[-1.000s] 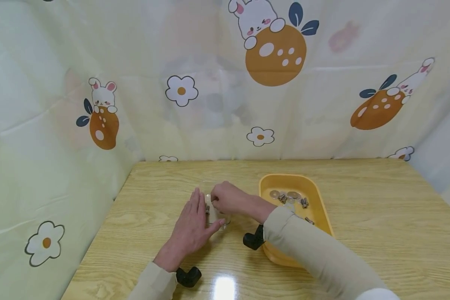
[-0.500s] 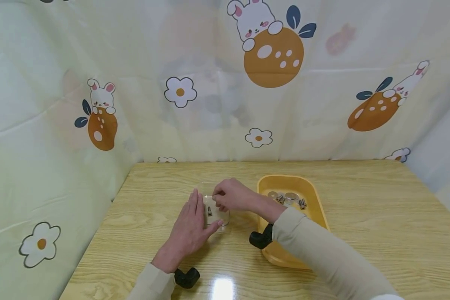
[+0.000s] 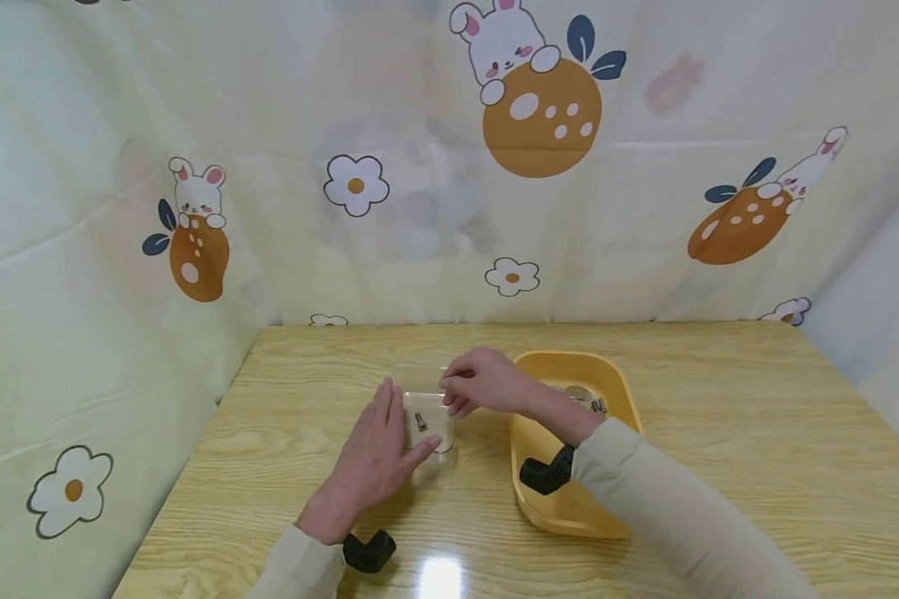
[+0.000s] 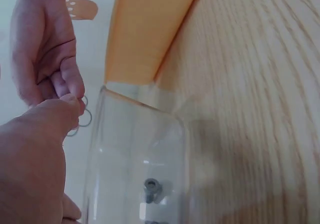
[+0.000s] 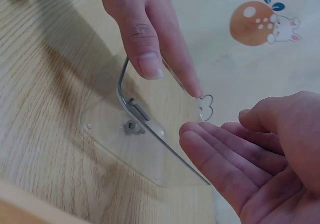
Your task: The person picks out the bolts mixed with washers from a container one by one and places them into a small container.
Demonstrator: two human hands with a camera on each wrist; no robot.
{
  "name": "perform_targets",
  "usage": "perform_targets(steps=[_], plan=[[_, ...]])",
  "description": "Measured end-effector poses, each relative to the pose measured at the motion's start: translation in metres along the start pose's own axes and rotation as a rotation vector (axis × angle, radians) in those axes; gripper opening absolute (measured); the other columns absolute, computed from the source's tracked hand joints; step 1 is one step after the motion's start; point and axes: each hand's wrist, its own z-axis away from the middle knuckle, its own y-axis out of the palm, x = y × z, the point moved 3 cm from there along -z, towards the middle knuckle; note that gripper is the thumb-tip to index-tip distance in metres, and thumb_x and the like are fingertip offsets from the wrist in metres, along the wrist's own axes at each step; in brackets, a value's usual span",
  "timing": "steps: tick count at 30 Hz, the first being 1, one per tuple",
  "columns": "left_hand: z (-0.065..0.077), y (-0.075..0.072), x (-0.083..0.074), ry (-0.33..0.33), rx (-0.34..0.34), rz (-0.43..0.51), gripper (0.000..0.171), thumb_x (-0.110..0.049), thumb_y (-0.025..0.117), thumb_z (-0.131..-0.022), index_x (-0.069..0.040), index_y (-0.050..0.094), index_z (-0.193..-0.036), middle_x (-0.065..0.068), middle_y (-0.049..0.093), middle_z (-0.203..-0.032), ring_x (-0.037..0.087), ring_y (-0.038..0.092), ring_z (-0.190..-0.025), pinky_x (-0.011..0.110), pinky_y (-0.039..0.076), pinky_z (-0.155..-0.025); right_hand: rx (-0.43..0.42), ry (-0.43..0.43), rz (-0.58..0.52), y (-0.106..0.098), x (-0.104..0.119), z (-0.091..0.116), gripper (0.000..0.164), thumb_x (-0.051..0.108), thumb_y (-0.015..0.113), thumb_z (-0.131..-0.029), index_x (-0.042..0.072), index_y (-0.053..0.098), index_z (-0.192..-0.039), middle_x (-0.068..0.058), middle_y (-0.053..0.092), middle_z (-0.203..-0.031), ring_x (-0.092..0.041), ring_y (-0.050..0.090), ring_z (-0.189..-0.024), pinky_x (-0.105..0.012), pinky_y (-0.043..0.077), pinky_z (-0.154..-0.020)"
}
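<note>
A clear plastic box [image 3: 432,433] stands on the table in the head view. Small metal socket-head screws [image 3: 421,422] lie inside it; one screw [image 4: 152,188] shows well in the left wrist view. My left hand [image 3: 370,457] rests along the box's left side, fingers straight and thumb over the near rim. At the box's far right corner, my right hand [image 3: 490,384] hovers above the rim. In the right wrist view, the right hand's fingers [image 5: 225,166] are loosely bent, the thumb is apart from them, and nothing is seen between them.
A yellow-orange tray [image 3: 520,491] stands right of the box, partly under my right forearm. Inside are metal discs [image 3: 578,392] and more screws [image 3: 598,406]. Behind the wooden table [image 3: 757,433] hangs a printed curtain [image 3: 419,249].
My right hand has moved from over the box to its right edge, and its fingers have loosened. The screws in the box are now in plain sight. My left hand has stayed against the box.
</note>
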Motion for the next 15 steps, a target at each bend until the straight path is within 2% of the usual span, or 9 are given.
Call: perform_targets(steps=[7,11,15], plan=[[-0.005,-0.005,-0.011,0.023,0.004,-0.003,0.094,-0.06,0.047,-0.098,0.01,0.019,-0.154,0.028,0.013,-0.163,0.037,0.014,-0.153,0.049,0.023,-0.123,-0.028,-0.003,-0.062,-0.014,-0.006,0.014,0.021,0.011,0.056,-0.101,-0.004,0.069,-0.108,-0.023,0.072,-0.096,-0.033,0.074,-0.085,-0.039,0.062,-0.076],[-0.007,-0.006,-0.018,0.026,0.013,0.005,0.095,-0.061,0.048,-0.097,0.009,0.018,-0.154,0.026,0.011,-0.164,0.037,0.013,-0.153,0.049,0.021,-0.123,-0.042,0.008,-0.127,-0.022,-0.011,0.022,0.023,0.012,0.056,-0.1,-0.006,0.067,-0.111,-0.022,0.072,-0.095,-0.029,0.074,-0.082,-0.043,0.061,-0.079],[-0.007,-0.007,-0.026,0.037,0.024,0.001,0.096,-0.062,0.048,-0.097,0.008,0.016,-0.155,0.025,0.009,-0.164,0.037,0.012,-0.154,0.049,0.021,-0.124,-0.051,0.014,-0.178,-0.032,-0.015,0.03,0.025,0.014,0.057,-0.101,-0.006,0.066,-0.113,-0.019,0.072,-0.095,-0.026,0.074,-0.083,-0.041,0.061,-0.08]])
